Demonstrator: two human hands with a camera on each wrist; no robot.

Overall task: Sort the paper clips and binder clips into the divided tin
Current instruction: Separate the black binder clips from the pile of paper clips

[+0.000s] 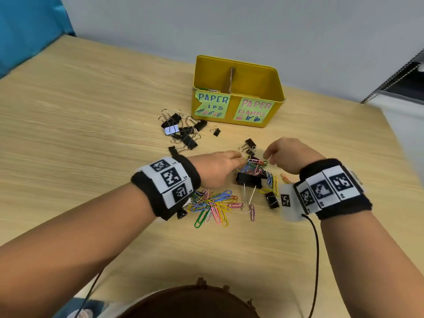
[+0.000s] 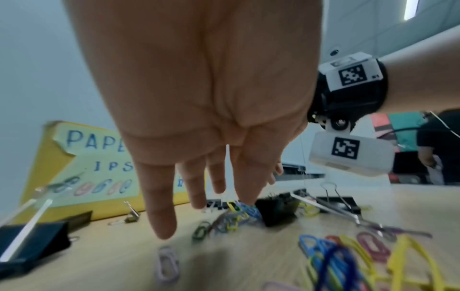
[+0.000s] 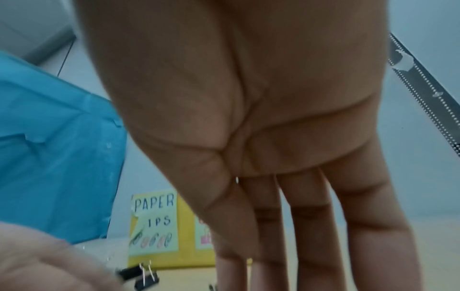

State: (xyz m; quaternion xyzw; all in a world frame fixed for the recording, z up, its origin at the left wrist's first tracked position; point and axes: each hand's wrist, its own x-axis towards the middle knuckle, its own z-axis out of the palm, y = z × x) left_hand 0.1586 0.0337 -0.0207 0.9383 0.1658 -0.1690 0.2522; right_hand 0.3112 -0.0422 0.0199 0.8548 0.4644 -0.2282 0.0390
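Note:
The yellow divided tin [image 1: 270, 88] stands at the back of the table with a "paper clips" label on its left half and "paper clamps" on its right; a few clips lie in the left compartment. A mixed heap of coloured paper clips [image 1: 253, 165] and small black binder clips lies between my hands. My left hand [image 1: 238, 157] reaches into it with straight fingers [image 2: 161, 216], tips touching the clips. My right hand [image 1: 268, 156] hangs just right of the heap, fingers [image 3: 311, 236] straight and holding nothing. A large black binder clip [image 1: 249, 180] lies just in front.
More black binder clips [image 1: 183, 131] are piled left of the tin [image 2: 47, 157]. Another spread of coloured paper clips [image 1: 213, 203] lies under my left wrist. A black cable [image 1: 317, 244] runs from the right wrist. A blue panel [image 1: 29, 26] stands back left.

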